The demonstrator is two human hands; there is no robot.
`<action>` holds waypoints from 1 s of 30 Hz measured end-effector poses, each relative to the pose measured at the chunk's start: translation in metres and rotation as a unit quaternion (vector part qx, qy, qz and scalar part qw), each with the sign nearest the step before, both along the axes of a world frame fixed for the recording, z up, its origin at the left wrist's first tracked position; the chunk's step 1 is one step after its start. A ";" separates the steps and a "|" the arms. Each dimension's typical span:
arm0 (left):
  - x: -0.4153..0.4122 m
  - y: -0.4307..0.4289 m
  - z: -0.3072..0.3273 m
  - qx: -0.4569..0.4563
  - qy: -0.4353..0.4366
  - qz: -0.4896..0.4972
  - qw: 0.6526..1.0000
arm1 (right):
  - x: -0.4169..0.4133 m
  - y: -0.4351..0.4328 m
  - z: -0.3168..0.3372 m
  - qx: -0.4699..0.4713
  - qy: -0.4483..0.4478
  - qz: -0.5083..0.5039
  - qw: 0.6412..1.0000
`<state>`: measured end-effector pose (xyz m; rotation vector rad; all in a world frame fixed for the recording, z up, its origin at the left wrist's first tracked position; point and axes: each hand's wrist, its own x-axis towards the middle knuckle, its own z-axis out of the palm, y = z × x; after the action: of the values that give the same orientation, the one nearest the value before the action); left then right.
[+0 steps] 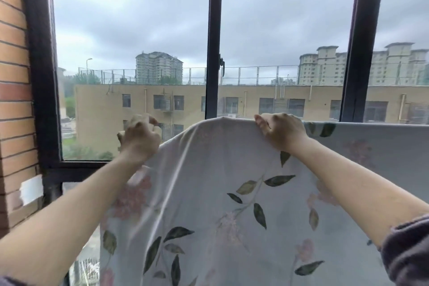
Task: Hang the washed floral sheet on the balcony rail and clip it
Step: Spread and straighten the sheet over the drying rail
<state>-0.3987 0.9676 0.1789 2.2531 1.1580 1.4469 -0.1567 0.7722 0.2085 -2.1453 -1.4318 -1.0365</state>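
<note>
No writing to read anywhere here. Both arms up: the right hand (282,131) is clenched on the top edge of the pale grey cotton sheet printed with pink flowers and dark green leaves (220,204), which hangs at window height. The left hand (139,139) is fisted at the sheet's blurred left corner. Black metal window frame (213,39) ahead, red-brown brick wall (14,76) left, beige building outside.
</note>
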 end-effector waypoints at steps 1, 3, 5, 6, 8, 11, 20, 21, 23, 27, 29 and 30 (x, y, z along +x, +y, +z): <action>0.013 -0.014 0.003 0.040 -0.008 -0.035 0.999 | 0.005 -0.003 0.000 -0.002 -0.003 -0.003 1.000; 0.048 -0.046 0.010 0.123 0.005 -0.093 0.988 | 0.021 -0.019 0.000 -0.002 -0.011 -0.013 1.000; 0.078 -0.069 0.014 0.216 0.067 -0.097 0.969 | 0.038 -0.033 -0.001 -0.004 -0.009 -0.013 1.000; 0.092 -0.078 0.015 0.244 0.103 -0.090 0.960 | 0.045 -0.040 -0.001 -0.005 -0.005 -0.014 1.000; 0.120 -0.098 0.017 0.243 0.154 -0.068 0.955 | 0.068 -0.063 -0.001 0.000 0.007 -0.020 1.000; 0.155 -0.118 0.017 0.254 0.182 0.004 0.950 | 0.102 -0.092 -0.005 0.023 0.003 -0.037 0.999; 0.234 -0.191 -0.015 0.250 0.136 0.023 0.958 | 0.178 -0.139 -0.042 0.105 -0.119 -0.065 0.985; 0.234 -0.193 -0.010 0.242 0.127 0.036 0.961 | 0.182 -0.147 -0.040 0.117 -0.107 -0.079 0.984; 0.238 -0.201 -0.013 0.221 0.135 0.055 0.964 | 0.189 -0.159 -0.044 0.105 -0.087 -0.103 0.985; 0.252 -0.217 -0.026 0.209 0.139 0.088 0.964 | 0.198 -0.163 -0.055 0.109 -0.081 -0.118 0.984; 0.264 -0.227 -0.027 0.217 0.138 0.076 0.963 | 0.199 -0.161 -0.057 0.124 -0.080 -0.124 0.981; 0.270 -0.232 -0.026 0.224 0.142 0.065 0.962 | 0.198 -0.159 -0.058 0.131 -0.079 -0.120 0.981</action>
<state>-0.1283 0.7354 0.1524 2.8167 1.1677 1.6076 0.0411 0.6133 0.1501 -2.1148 -1.0439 -1.4250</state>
